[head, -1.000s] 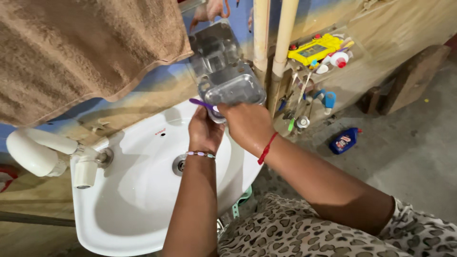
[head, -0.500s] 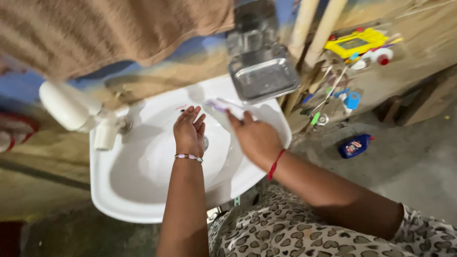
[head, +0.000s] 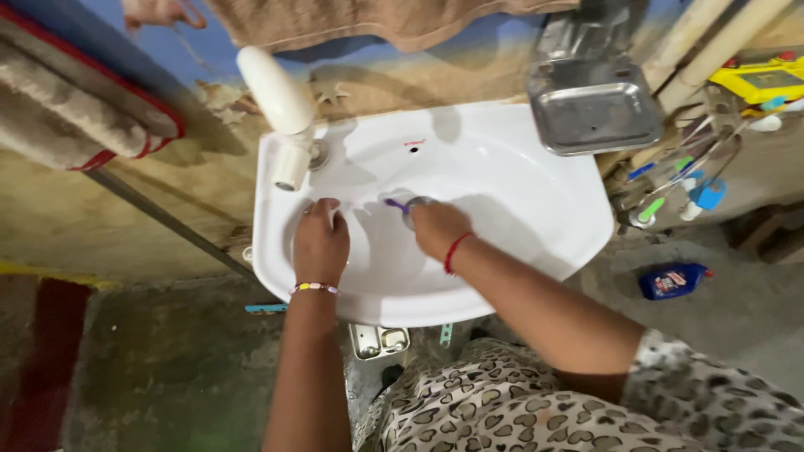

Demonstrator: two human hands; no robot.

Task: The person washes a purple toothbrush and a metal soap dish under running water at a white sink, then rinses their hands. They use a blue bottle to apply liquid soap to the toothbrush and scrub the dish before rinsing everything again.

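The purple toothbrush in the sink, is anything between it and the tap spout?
Nothing visible. The right hand holds the purple toothbrush over the basin; the tap spout is off to its left, with only bare basin between.

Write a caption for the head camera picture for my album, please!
Right hand holds a purple toothbrush over the white sink, left hand beside it.

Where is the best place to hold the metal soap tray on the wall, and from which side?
Probably by the front rim of the metal soap tray, coming from the sink side. Its back meets the wall bracket, and pipes crowd its right side, while the raised front lip stands free over the basin and gives fingers an edge.
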